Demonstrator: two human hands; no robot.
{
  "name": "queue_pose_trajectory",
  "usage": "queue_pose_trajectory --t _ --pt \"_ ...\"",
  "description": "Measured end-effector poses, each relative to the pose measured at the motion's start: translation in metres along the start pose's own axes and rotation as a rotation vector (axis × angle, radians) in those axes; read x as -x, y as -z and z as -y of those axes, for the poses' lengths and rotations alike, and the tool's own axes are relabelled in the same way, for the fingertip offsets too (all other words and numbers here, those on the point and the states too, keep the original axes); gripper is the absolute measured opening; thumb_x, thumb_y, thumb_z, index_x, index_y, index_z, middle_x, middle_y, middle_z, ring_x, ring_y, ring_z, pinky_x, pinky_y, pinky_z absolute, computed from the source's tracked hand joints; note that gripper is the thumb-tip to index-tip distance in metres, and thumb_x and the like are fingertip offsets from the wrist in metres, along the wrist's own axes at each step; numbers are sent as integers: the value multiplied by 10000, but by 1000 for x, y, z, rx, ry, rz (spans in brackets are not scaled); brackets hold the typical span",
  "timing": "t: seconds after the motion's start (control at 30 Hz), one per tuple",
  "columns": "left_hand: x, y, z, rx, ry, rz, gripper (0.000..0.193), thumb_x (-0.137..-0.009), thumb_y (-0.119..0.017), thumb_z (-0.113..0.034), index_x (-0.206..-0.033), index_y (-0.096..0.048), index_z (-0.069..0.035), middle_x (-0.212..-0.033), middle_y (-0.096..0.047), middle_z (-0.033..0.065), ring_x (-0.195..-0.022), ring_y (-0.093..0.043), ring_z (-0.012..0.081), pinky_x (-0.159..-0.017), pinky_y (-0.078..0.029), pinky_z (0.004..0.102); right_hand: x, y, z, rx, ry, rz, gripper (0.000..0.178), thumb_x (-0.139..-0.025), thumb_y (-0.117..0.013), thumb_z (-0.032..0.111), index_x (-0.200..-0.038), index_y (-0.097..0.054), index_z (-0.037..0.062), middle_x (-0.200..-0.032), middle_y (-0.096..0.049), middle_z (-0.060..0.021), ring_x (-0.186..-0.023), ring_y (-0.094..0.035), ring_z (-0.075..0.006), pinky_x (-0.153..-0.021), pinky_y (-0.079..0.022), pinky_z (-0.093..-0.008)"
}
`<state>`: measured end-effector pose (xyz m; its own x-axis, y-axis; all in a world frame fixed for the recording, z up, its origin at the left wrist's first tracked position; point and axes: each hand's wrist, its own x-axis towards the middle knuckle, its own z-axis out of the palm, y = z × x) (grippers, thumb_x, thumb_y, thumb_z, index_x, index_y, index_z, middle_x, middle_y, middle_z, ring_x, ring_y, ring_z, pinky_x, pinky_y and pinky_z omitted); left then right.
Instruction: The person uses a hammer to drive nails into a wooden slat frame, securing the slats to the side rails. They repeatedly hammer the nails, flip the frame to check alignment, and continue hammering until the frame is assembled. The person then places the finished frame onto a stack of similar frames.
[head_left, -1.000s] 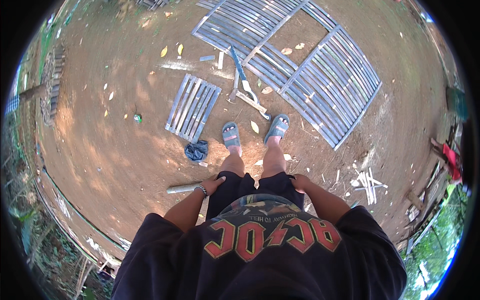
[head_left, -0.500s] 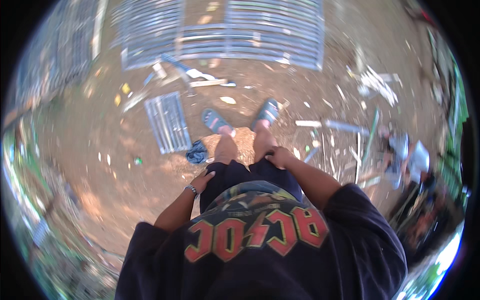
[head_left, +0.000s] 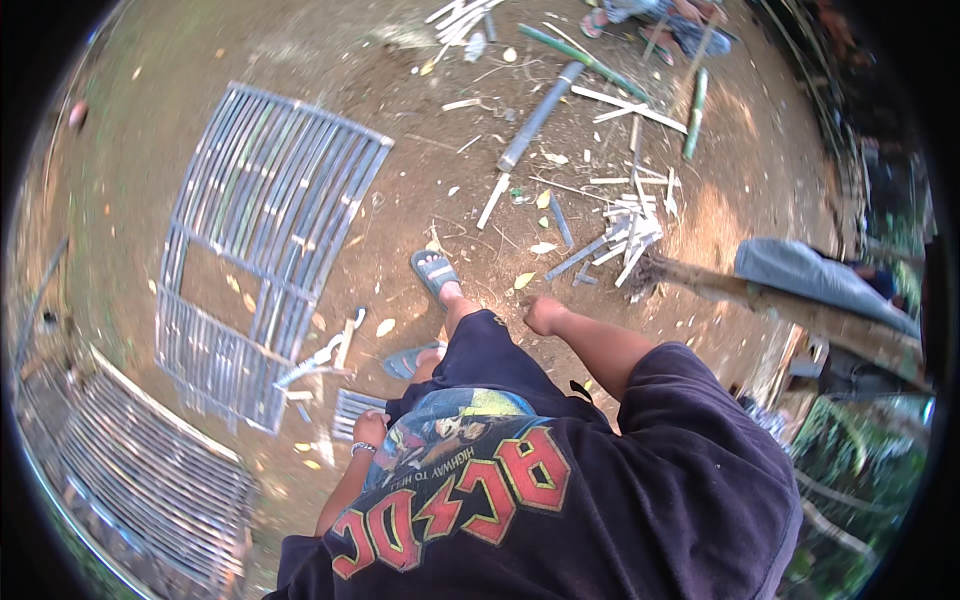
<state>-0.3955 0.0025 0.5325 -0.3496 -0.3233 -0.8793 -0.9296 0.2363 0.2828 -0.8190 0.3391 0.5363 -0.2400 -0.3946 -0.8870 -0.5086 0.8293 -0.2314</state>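
My right hand (head_left: 545,316) hangs in front of my right thigh, its fingers curled in and nothing showing in them. Beside the left hip of my dark shorts (head_left: 505,365) is my left hand (head_left: 370,429), loosely closed with a metal bracelet at the wrist; it also appears to hold nothing. A small slatted panel (head_left: 352,408) lies on the ground just beyond the left hand, partly covered by it. My sandalled feet are apart, the right sandal (head_left: 434,270) ahead of the left sandal (head_left: 403,361).
A large slatted bamboo panel (head_left: 270,215) lies ahead left; another slatted panel (head_left: 160,470) is lower left. Bamboo poles (head_left: 540,115) and a pile of pale strips (head_left: 630,232) litter the right. A log (head_left: 690,275) bears grey-blue cloth (head_left: 800,268). Another person (head_left: 690,30) sits at far right.
Both hands have come off my shorts near the knees, and I stand more upright. My view has turned rightward, so the large panel now appears at left. My right foot has stepped forward.
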Motion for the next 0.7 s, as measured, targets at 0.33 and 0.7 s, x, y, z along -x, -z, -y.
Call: queue_pose_trajectory --t 0.33,0.7 --pt "-24 88 -151 154 -353 -37 313 -955 -408 -187 -771 -592 -12 -681 -638 119 -643 -639 230 -628 -510 380 68 -66 -9 -139 -216 148 456 -875 -550 218 -1288 -692 87 -1309 -658 -217 -1180 -657 -359 -1012 -519 -415" --pt "-13 154 20 -687 -727 -144 319 -998 -549 -337 -1166 -639 -82 -915 -712 202 -810 -692 407 -743 -535 529 92 -69 143 -582 -153 -205 527 -865 -572 221 -1372 -624 91 -1290 -670 -217 -1193 -648 -370 -1041 -492 -418"
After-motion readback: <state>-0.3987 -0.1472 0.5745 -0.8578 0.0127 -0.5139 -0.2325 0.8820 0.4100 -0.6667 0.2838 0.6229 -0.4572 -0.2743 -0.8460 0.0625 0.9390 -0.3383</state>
